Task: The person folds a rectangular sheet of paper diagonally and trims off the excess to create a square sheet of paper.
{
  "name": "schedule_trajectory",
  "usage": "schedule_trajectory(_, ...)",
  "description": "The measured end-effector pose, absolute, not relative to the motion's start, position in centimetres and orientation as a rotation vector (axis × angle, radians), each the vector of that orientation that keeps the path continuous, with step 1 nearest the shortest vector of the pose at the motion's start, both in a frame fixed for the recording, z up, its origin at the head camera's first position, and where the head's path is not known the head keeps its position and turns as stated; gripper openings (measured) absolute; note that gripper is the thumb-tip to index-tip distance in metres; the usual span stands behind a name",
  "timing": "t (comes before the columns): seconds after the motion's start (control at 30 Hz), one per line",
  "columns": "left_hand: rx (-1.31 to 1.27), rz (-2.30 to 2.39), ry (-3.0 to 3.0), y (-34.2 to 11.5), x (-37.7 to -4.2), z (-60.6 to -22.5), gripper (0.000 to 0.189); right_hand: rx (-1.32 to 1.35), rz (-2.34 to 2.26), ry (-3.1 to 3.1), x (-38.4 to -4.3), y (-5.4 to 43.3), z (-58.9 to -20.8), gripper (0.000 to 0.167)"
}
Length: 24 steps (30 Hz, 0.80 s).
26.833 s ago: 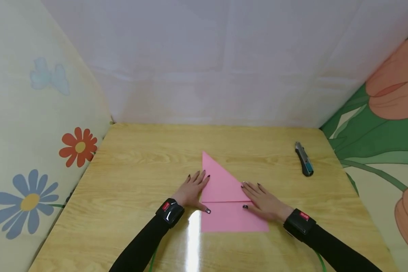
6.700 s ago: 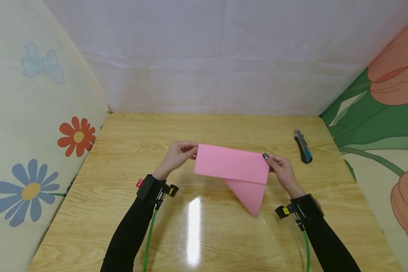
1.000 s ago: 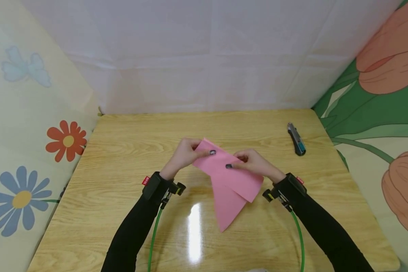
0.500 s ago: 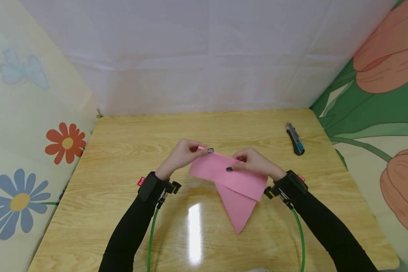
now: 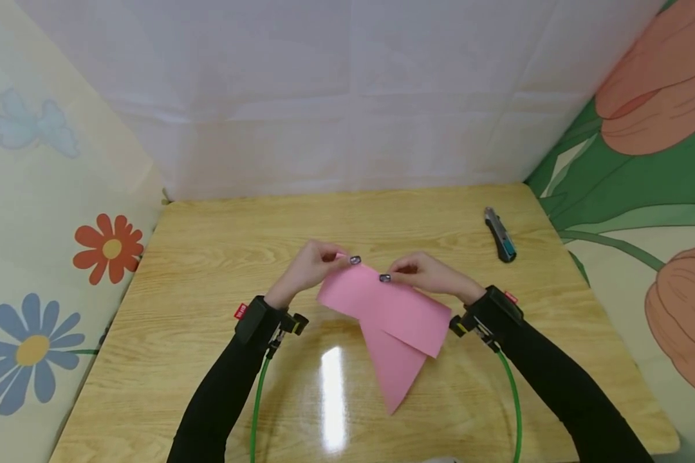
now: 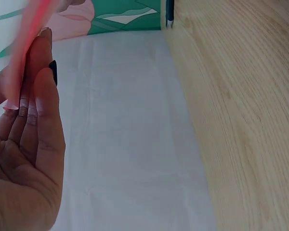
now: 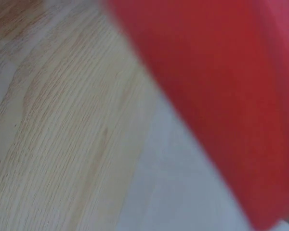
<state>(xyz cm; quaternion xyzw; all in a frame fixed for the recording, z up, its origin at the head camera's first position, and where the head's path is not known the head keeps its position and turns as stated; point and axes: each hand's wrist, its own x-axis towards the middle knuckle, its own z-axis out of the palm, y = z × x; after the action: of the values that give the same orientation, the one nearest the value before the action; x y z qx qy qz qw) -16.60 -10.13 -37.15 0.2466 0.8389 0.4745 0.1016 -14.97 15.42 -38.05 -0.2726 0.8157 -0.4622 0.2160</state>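
In the head view, a folded sheet of pink paper (image 5: 399, 315) is held up over the middle of the wooden table (image 5: 226, 257). Its upper part is a broad, slightly bowed band, with a step of overlapping layers along the lower right; beneath it a narrowing triangle points down toward the person. The left hand (image 5: 313, 265) pinches the top left corner, thumb in front; the right hand (image 5: 431, 273) pinches the top edge nearer the middle. A utility knife (image 5: 500, 235) lies well apart at the far right. In the left wrist view, the paper shows nearly edge-on, blurred, between thumb and fingers. In the right wrist view, it is a blurred, deep red sheet with a straight slanting edge; the right hand's grip cannot be told there.
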Motion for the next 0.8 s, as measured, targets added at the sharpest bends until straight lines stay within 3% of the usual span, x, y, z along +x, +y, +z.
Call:
schedule_trajectory(0.47,1.036,1.066,2.491,-10.3,-17.1,-36.1,0.011,-0.807,-1.225,2.341,-15.0,14.4,-37.8,0.013)
schedule_trajectory(0.8,1.103,0.976,2.537,-9.5,-16.9,-36.5,0.011,-0.78,-1.257,2.328,-15.0,14.2,-38.2,0.019)
